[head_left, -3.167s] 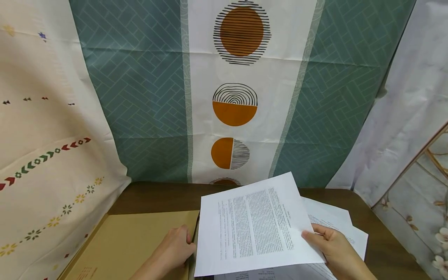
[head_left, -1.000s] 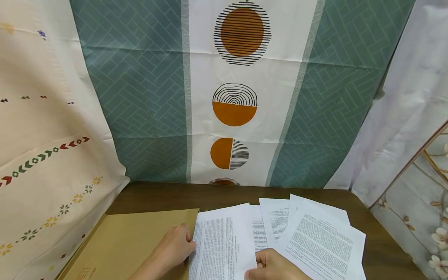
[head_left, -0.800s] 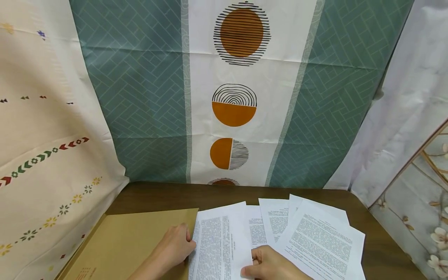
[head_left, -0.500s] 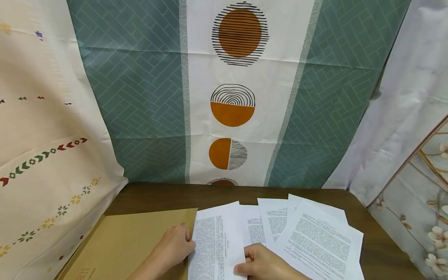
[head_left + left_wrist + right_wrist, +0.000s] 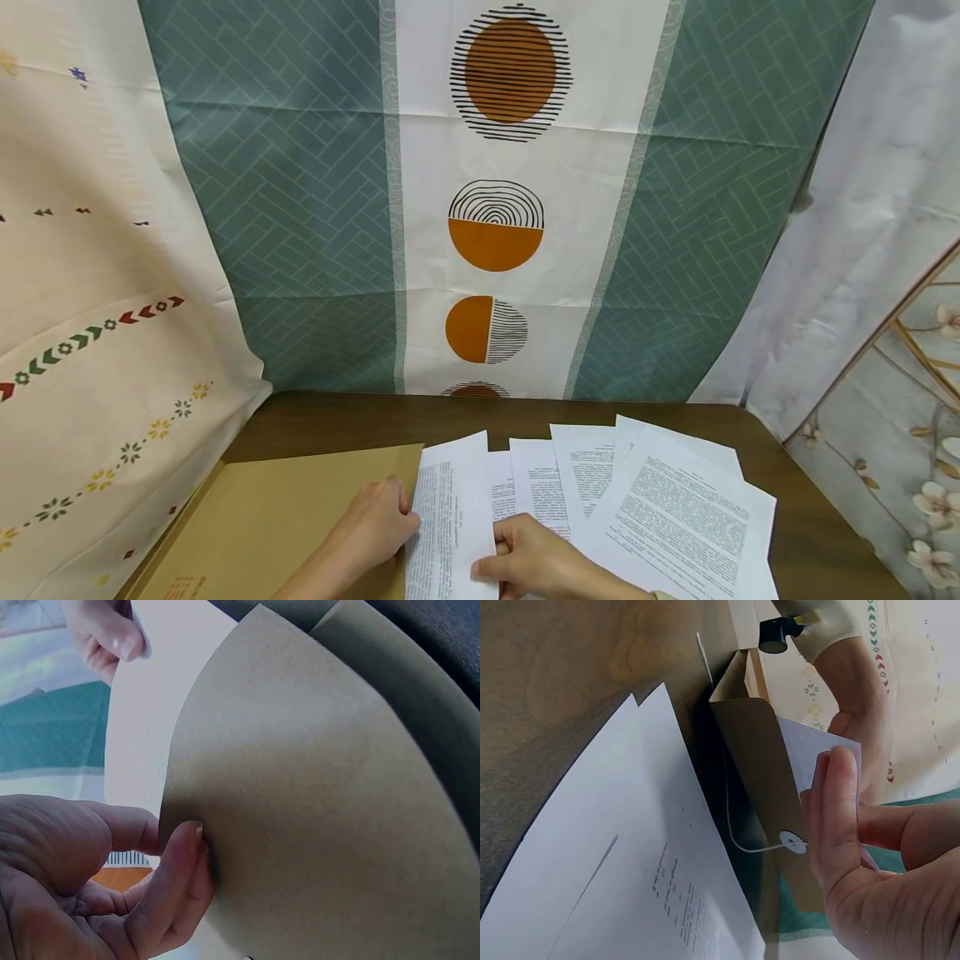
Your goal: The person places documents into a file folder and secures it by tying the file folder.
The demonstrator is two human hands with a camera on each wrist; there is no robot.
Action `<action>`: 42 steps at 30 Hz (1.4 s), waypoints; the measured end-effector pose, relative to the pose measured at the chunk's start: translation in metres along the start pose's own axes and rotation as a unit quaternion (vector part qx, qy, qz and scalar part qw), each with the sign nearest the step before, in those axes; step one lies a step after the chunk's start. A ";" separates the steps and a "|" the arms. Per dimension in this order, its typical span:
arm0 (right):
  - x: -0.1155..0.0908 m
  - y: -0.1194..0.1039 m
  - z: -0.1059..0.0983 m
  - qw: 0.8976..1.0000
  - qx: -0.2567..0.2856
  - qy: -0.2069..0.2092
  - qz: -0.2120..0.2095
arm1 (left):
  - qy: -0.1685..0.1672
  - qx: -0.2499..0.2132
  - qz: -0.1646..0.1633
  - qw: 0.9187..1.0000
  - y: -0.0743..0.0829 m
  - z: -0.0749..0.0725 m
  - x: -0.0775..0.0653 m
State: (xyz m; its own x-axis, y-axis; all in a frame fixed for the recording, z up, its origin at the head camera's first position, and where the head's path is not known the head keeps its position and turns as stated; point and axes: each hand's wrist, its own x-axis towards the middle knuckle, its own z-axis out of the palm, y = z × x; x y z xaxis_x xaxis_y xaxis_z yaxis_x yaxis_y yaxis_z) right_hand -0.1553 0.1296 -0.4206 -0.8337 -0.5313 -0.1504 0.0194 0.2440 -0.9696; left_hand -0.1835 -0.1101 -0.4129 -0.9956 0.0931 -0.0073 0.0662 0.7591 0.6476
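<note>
A brown paper envelope [image 5: 300, 492] lies on the left, its right side lifted into a mouth. My left hand [image 5: 378, 521] pinches that side's edge; in the left wrist view thumb and fingers of the left hand [image 5: 97, 877] grip the envelope [image 5: 315, 765]. A printed sheet of paper [image 5: 453, 517] sits partly inside the mouth, its left part hidden. My right hand [image 5: 528, 554] pinches the sheet's right edge. From the right wrist, the right hand [image 5: 870, 847] holds the paper [image 5: 810, 746] beside the envelope's flap, which carries a white button [image 5: 793, 841] with string.
Several printed sheets [image 5: 675, 517] lie fanned out and overlapping to the right of my right hand. They rest on a dark wooden table [image 5: 337, 417]. A patterned cloth [image 5: 322, 208] hangs behind the table, with pale cloths at both sides.
My right hand has carried the sheet from above the loose papers down to the envelope, then leftward, so less of it shows. The left hand keeps its grip on the envelope.
</note>
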 end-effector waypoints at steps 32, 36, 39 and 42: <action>0.034 0.000 0.026 0.998 0.067 0.019 -0.007 | 0.006 -0.014 0.017 1.000 -0.001 0.000 0.002; 0.035 -0.003 0.030 0.999 0.022 0.035 -0.024 | 0.002 -0.013 0.014 1.000 0.000 0.001 0.001; 0.035 -0.006 0.033 0.997 -0.037 0.053 -0.051 | 0.006 -0.015 0.018 1.000 0.000 0.001 0.001; 0.037 -0.009 0.036 0.994 -0.068 0.048 -0.070 | 0.013 -0.018 0.030 0.999 0.000 0.001 0.001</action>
State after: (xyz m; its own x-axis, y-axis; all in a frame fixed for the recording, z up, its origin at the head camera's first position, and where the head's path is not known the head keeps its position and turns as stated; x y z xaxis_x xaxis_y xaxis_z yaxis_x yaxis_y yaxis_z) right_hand -0.1663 0.0784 -0.4245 -0.8719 -0.4896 0.0095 -0.1694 0.2834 -0.9439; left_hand -0.1841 -0.1098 -0.4134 -0.9914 0.1204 0.0515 0.1235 0.7294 0.6729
